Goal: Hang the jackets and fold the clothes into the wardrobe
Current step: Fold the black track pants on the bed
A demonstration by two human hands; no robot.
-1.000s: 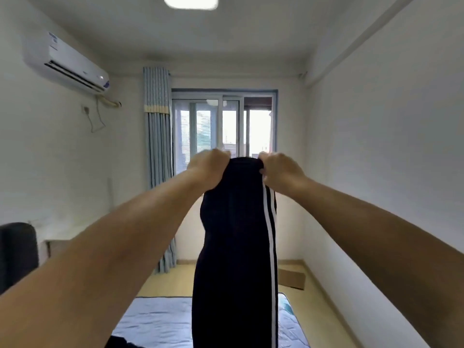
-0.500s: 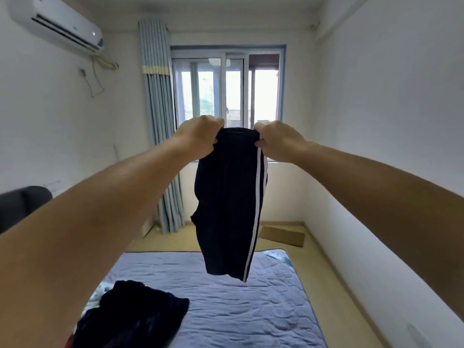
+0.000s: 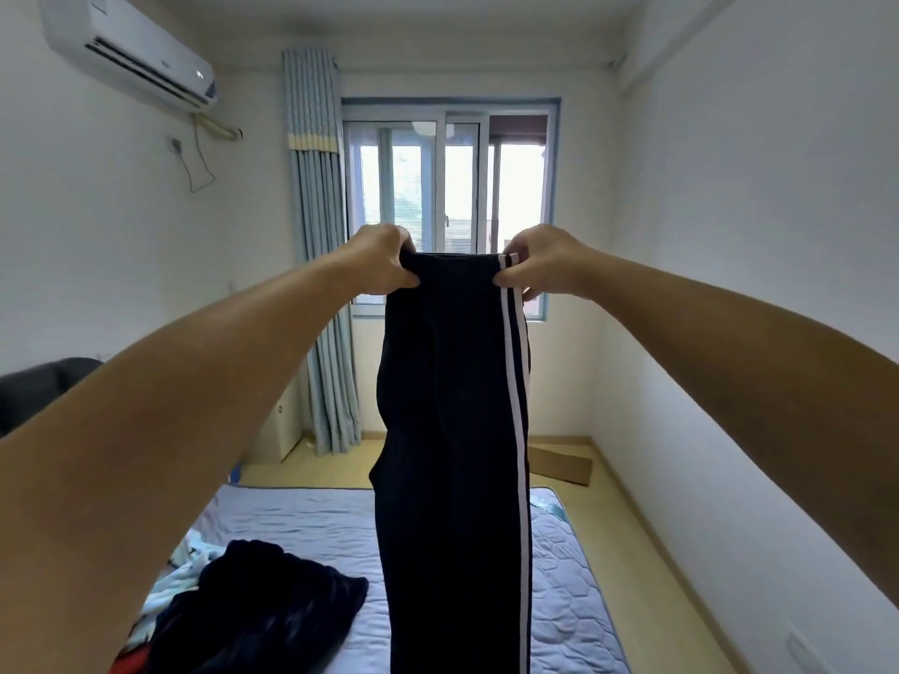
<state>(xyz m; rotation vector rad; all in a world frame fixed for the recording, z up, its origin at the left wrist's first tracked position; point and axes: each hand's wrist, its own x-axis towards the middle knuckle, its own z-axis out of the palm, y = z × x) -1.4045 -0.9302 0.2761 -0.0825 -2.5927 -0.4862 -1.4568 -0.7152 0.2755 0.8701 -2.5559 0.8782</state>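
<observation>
Up at arm's length, both hands held dark trousers [image 3: 452,430] by the waistband, in front of the window [image 3: 450,187]. The left hand [image 3: 384,260] pinched the band's left corner with curled fingers. The right hand [image 3: 540,262] pinched the right corner, just above two white stripes running down that side. The trousers hung straight down as one narrow length, their lower end out of frame over the bed [image 3: 574,576]. On the bed's left side a dark garment [image 3: 272,610] lay heaped on lighter clothes. A curtain [image 3: 318,235] hung left of the window.
</observation>
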